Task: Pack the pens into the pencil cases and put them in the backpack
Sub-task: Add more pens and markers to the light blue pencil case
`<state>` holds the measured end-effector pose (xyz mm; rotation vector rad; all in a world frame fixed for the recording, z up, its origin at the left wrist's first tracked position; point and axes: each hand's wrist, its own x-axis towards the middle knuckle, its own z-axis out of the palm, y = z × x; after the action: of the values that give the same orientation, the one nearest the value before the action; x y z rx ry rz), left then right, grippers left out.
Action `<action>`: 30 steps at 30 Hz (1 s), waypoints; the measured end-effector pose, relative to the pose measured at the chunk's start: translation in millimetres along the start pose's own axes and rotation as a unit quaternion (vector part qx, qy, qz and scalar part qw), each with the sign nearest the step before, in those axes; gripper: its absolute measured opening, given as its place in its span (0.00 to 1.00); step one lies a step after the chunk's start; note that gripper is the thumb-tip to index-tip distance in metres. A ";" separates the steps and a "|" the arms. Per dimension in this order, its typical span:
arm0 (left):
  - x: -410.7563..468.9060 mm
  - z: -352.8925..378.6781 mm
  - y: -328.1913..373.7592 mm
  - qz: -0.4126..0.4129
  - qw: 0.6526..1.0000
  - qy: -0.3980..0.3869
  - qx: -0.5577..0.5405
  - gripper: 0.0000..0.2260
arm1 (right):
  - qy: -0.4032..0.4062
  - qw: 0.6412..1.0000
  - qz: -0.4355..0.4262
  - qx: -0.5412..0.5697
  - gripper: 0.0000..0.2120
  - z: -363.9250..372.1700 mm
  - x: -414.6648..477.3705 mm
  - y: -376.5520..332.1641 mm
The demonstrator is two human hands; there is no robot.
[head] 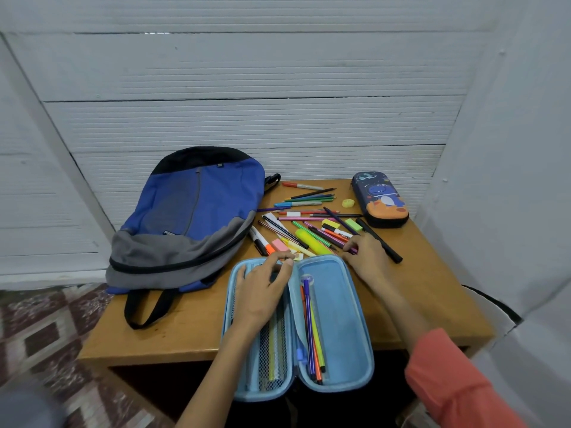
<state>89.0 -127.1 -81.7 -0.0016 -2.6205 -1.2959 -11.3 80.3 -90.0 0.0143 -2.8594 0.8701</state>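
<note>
The right hand (367,257) reaches just past the far right corner of the open blue pencil case (343,304). Its thumb and fingertips close on the near end of a magenta pen (327,236) that lies in the pile of loose pens (309,211). An orange sleeve (457,381) covers that arm.

The left hand (262,285) rests on the far end of the case's left half, with the fingers bent toward the far rim. Whether it holds anything there cannot be told.

The case lies opened flat, and its near end hangs over the table (185,329) edge. Nearer than the left hand, a mesh pocket (273,356) covers several pens or pencils. Between the two hands and toward the person, the right half holds a purple pen (308,322), a yellow one and an orange one, all lying along the hinge side.

Beyond the right hand's fingers the loose pens fan out, with a yellow highlighter (310,240) and a pink eraser (279,245) to their left. A black pen (380,240) lies just to the right of that hand.

Farther off on the same side sits a closed dinosaur pencil case (381,199). The blue and grey backpack (197,211) lies flat beyond and to the left of the left hand, zipped shut.
</note>
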 end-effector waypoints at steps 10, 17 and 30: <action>0.3 0.4 -1.7 -0.001 1.000 0.005 0.002 0.10 | 0.020 0.998 0.057 0.036 0.07 4.8 5.1 5.7; 0.0 -0.5 -0.4 -0.005 1.000 0.005 0.005 0.08 | 0.012 0.998 0.038 0.040 0.04 2.2 6.6 5.9; -0.3 -1.0 2.0 0.002 1.000 0.011 0.009 0.07 | 0.187 0.850 -0.038 0.491 0.12 -57.0 -11.4 -48.0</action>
<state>89.7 -126.6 -79.6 0.0098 -2.6131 -1.2643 10.7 71.5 -18.4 0.0652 -1.7795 1.9393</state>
